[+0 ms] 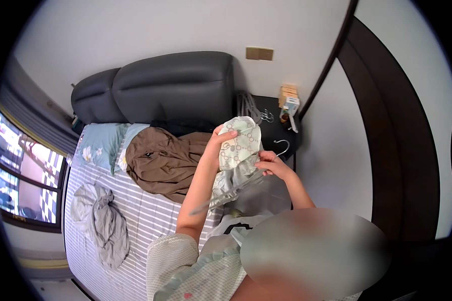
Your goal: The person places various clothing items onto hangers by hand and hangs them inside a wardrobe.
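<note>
A white garment (241, 143) with a pinkish ring pattern is bunched up in front of me, its lower part hanging in folds. My left hand (222, 141) grips its upper left side, thumb on the front. At its lower right edge is my right hand (273, 164), fingers closed around a grey clothes hanger (227, 193). The hanger's metal hook sticks up above that hand, and its blurred bar slants down to the left across the cloth. Whether the right fingers also pinch the garment, I cannot tell.
A striped bed (150, 220) carries a brown garment (158, 160), a grey garment (108, 226) and a pillow (101, 145). Behind stands a dark headboard (173, 85). More hangers (248, 108) and small boxes (289, 98) lie on a black nightstand (268, 130).
</note>
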A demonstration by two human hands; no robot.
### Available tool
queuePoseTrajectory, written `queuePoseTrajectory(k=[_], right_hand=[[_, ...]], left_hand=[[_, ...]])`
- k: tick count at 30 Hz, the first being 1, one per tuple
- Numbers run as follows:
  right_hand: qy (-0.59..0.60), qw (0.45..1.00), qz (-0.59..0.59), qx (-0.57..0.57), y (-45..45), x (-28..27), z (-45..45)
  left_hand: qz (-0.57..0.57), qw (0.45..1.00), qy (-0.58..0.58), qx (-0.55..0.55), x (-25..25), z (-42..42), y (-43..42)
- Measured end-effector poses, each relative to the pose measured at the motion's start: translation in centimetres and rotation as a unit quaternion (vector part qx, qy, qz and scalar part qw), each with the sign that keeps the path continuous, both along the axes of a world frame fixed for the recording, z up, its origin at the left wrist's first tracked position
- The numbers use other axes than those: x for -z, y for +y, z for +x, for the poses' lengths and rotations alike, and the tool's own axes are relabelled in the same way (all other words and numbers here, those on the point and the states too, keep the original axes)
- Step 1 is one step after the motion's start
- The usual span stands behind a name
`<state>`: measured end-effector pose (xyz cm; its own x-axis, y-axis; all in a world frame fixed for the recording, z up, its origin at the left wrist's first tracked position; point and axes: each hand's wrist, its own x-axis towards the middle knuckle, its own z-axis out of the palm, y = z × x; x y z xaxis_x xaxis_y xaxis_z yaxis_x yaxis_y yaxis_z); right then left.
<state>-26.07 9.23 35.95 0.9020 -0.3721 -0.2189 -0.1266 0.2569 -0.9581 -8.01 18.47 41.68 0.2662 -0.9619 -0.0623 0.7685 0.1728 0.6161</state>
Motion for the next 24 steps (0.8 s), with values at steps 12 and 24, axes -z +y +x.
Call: queuePoseTrajectory(k=[12,24], right_hand=[[-0.098,0.989,-0.070,0.089,-1.4,-3.9,-13.4],[-0.052,0.998,-0.025,0.040,1.2,-0.7,-15.4]], left_hand=[[-0.024,0.994,-0.102,0.013,-3.5,-9.5,0.4],[-0.053,0.989,-0.116,-0.070,-5.5,-13.6,1.9]])
